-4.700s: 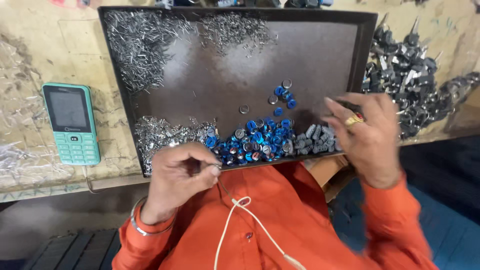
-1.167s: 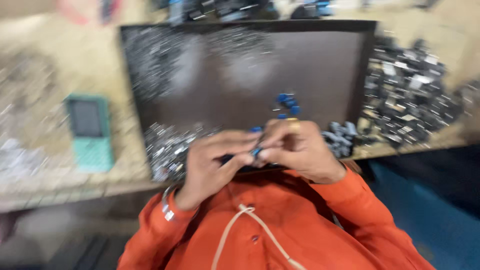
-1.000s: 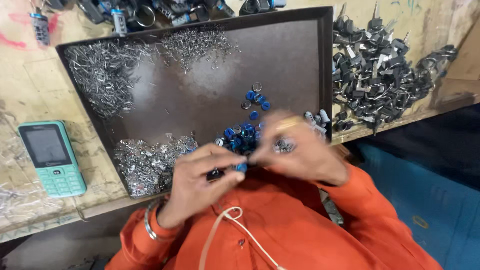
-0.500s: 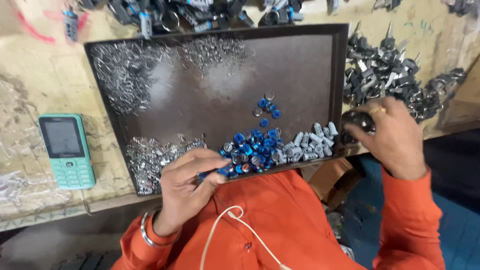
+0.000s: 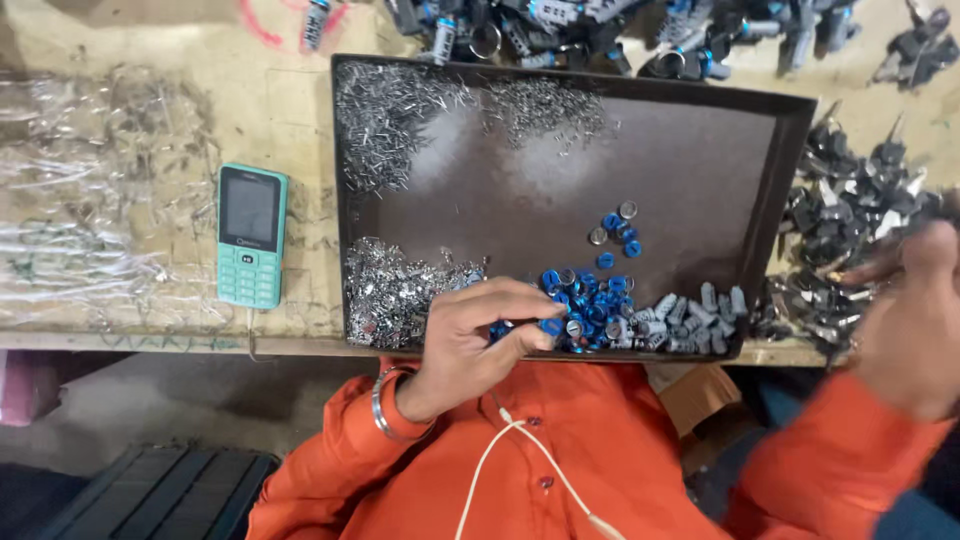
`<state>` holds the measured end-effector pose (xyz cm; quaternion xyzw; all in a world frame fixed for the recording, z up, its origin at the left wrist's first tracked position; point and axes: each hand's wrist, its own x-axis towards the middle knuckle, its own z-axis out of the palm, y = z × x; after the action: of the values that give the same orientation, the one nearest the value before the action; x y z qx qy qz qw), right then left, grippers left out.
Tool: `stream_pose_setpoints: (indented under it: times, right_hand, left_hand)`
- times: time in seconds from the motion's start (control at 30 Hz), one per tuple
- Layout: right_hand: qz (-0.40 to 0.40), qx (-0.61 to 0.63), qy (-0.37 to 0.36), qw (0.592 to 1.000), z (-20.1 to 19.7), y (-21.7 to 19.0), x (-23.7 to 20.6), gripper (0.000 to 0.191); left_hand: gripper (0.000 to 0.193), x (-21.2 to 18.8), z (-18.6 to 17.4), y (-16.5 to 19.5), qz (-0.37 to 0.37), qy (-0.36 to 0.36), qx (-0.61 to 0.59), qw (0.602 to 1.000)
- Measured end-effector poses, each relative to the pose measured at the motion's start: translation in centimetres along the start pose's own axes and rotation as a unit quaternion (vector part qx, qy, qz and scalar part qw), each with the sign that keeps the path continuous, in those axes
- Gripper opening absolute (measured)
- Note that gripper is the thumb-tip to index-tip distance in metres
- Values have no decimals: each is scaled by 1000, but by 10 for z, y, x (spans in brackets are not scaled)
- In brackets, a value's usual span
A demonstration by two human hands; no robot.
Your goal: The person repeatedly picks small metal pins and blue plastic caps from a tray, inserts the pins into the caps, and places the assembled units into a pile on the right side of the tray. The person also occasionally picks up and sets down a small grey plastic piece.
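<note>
Even, fairly bright overhead light. Pale glare patches on the dark tray point(image 5: 690, 160); soft shadow below the counter point(image 5: 150, 130) edge. Centre sharp; the right hand point(image 5: 915, 320) is motion-blurred, and the upper corners look slightly soft.

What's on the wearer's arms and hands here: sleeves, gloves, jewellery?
Both hands are bare, no gloves. The left hand has a silver metal bangle at the wrist above a pushed-up orange sleeve. The right hand is motion-blurred; its orange sleeve reaches the wrist. Any ring there is too blurred to confirm.
</note>
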<state>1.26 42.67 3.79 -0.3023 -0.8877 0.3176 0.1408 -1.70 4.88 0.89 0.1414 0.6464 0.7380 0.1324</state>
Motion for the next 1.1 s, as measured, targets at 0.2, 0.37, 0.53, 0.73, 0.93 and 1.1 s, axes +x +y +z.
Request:
stream_pose_setpoints:
  times: [0.2, 0.37, 0.53, 0.73, 0.93, 1.1]
  right_hand:
    - [-303, 320, -129, 888, 107, -91, -119, 22]
    - [-301, 339, -231, 861, 115, -97, -126, 20]
    - [-261, 248, -285, 888, 95, -155, -105, 20]
    - [-309, 103, -197, 925, 110, -215, -22, 15]
    - [-546, 13, -316, 776, 159, -184, -76, 22]
    - [-530, 12, -342, 776, 174, -161, -98, 21]
  left_hand:
    - [19, -12, 20, -15, -142, 65, -44, 987]
    - [18, -22, 18, -20, -57, 129, -81, 987]
    - [63, -18, 15, -9, -137, 139, -206, 959]
    - [54, -24, -10, -7, -163, 96, -249, 950]
    - [20, -51, -44, 4, -122, 144, -18, 982]
    - [20, -42, -60, 20, -39, 155, 199, 967]
